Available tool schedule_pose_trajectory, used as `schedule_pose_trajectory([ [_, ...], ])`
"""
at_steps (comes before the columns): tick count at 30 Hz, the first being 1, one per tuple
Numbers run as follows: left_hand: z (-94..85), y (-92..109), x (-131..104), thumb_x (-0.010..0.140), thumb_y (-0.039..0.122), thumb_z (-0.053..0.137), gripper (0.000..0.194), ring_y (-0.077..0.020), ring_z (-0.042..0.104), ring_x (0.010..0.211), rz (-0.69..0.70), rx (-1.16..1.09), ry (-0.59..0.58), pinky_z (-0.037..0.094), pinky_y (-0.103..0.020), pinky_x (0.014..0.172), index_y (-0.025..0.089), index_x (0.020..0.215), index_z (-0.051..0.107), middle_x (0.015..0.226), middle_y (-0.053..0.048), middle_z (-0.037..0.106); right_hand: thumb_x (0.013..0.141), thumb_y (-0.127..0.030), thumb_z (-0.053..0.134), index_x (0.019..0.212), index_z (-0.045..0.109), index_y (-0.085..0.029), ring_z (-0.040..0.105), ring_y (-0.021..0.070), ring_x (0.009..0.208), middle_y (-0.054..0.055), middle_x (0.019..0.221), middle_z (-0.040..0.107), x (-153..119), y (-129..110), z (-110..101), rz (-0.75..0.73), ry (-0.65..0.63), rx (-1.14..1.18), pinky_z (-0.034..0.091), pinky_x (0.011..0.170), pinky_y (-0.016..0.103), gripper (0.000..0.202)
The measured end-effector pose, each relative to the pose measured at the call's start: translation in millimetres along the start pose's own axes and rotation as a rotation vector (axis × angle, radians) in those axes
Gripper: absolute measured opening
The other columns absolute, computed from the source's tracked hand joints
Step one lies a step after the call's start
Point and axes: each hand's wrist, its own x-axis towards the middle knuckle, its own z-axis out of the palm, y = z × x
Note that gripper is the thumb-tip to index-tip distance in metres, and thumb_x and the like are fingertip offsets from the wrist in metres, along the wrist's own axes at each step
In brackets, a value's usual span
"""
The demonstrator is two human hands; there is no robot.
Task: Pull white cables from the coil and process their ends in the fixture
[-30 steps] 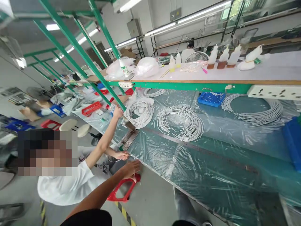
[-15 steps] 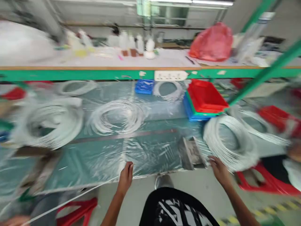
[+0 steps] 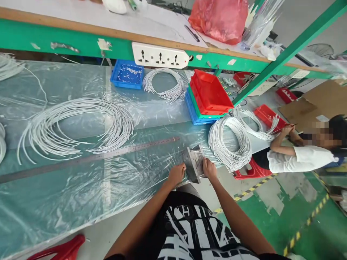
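Fingers of the left hand (image 3: 176, 174) and right hand (image 3: 209, 168) clamp the metal cutter (image 3: 193, 164) at the bench (image 3: 81, 202) front edge; its blade could pinch them.

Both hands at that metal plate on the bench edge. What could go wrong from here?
1. The metal plate sits at the bench edge, on loose plastic sheet; it might slide off under the left hand and right hand.
2. The wire coil lies right beside it, overhanging the edge; a nudge could drag it down.
3. Plate edges may be sharp on bare fingers.
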Motion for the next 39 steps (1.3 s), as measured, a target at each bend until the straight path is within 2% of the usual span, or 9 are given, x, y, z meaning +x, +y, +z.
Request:
schedule_pose_trajectory([
  [5, -5.3, -9.2, 9.3, 0.099, 0.017, 0.037, 0.026, -0.0166, 0.065, 0.072, -0.011, -0.056, -0.045, 0.043, -0.026, 0.069, 0.02, 0.086, 0.06, 0.08, -0.002, 0.072, 0.108, -0.041, 0.039, 0.095, 0.06, -0.015, 0.053, 0.0154, 0.062, 0.002, 0.075, 0.057, 0.4, -2.2, -4.1, 0.054, -0.022, 0.031, 0.045, 0.062, 0.029, 0.036],
  [10, -1.0, 1.2, 16.3, 0.1, 0.02, 0.041, 0.025, -0.0161, 0.068, 0.076, -0.015, -0.089, -0.11, 0.045, -0.026, 0.073, 0.02, 0.084, 0.061, 0.08, 0.0, 0.074, 0.109, -0.031, 0.033, 0.093, 0.059, -0.014, 0.052, 0.0166, 0.061, 0.004, 0.075, 0.057, -0.6, -3.6, -5.1, 0.051, -0.03, 0.024, 0.039, 0.06, 0.029, 0.034],
  [16, 6.7, 16.5, 25.2, 0.099, 0.02, 0.041, 0.027, -0.0189, 0.068, 0.079, -0.035, -0.061, -0.158, 0.045, -0.028, 0.073, 0.02, 0.083, 0.062, 0.079, -0.003, 0.072, 0.109, -0.035, 0.03, 0.098, 0.06, -0.015, 0.053, 0.0188, 0.062, 0.011, 0.083, 0.061, -2.6, -3.0, -7.5, 0.031, -0.034, 0.015, 0.031, 0.059, 0.03, 0.038],
  [26, 0.8, 10.3, 21.9, 0.099, 0.02, 0.04, 0.026, -0.0195, 0.067, 0.079, -0.098, -0.056, -0.156, 0.045, -0.028, 0.075, 0.019, 0.089, 0.063, 0.08, -0.005, 0.071, 0.108, -0.033, 0.024, 0.096, 0.058, -0.016, 0.054, 0.021, 0.061, 0.011, 0.079, 0.061, -6.9, -1.5, -4.4, 0.036, -0.023, -0.033, 0.029, 0.056, 0.031, 0.04],
  [29, 1.3, 13.2, 19.8, 0.099, 0.019, 0.038, 0.027, -0.0205, 0.068, 0.08, -0.103, -0.033, -0.153, 0.047, -0.03, 0.074, 0.019, 0.09, 0.064, 0.081, -0.007, 0.072, 0.105, -0.031, 0.025, 0.097, 0.06, -0.016, 0.053, 0.0201, 0.059, 0.012, 0.082, 0.061, -7.6, -7.4, -5.2, -0.011, -0.001, -0.039, 0.029, 0.055, 0.031, 0.039],
  [32, 8.0, 18.5, 17.6, 0.097, 0.018, 0.042, 0.025, -0.0251, 0.071, 0.084, -0.129, 0.026, -0.148, 0.048, -0.033, 0.071, 0.017, 0.094, 0.067, 0.088, -0.013, 0.074, 0.101, -0.035, 0.023, 0.089, 0.061, -0.017, 0.048, 0.02, 0.049, 0.011, 0.071, 0.056, -9.0, -12.8, -9.0, -0.054, 0.042, -0.009, 0.031, 0.051, 0.032, 0.044],
  [36, 18.5, 33.9, 5.9, 0.093, 0.018, 0.05, 0.02, -0.0261, 0.073, 0.086, -0.159, 0.074, -0.136, 0.048, -0.034, 0.063, 0.02, 0.095, 0.07, 0.09, -0.018, 0.074, 0.094, -0.042, 0.018, 0.083, 0.062, -0.021, 0.046, 0.0264, 0.042, 0.017, 0.073, 0.055, -21.3, 7.4, -1.5, -0.216, 0.064, 0.051, 0.031, 0.042, 0.04, 0.049],
  [38, 6.9, 50.0, -3.4, 0.09, 0.018, 0.058, 0.015, -0.0239, 0.074, 0.082, -0.157, 0.086, -0.126, 0.044, -0.033, 0.056, 0.024, 0.087, 0.071, 0.083, -0.018, 0.073, 0.094, -0.042, 0.015, 0.088, 0.062, -0.026, 0.046, 0.0294, 0.041, 0.018, 0.076, 0.056, -27.9, 28.4, 9.7, -0.365, 0.171, 0.028, 0.032, 0.039, 0.045, 0.05],
  [39, -9.0, 59.4, -10.0, 0.088, 0.018, 0.063, 0.012, -0.0217, 0.073, 0.079, -0.171, 0.077, -0.117, 0.043, -0.032, 0.054, 0.025, 0.081, 0.071, 0.079, -0.017, 0.072, 0.096, -0.041, 0.014, 0.098, 0.063, -0.027, 0.051, 0.0306, 0.045, 0.019, 0.084, 0.059, -29.6, 38.3, 15.0, -0.436, 0.142, 0.047, 0.036, 0.041, 0.048, 0.05],
])
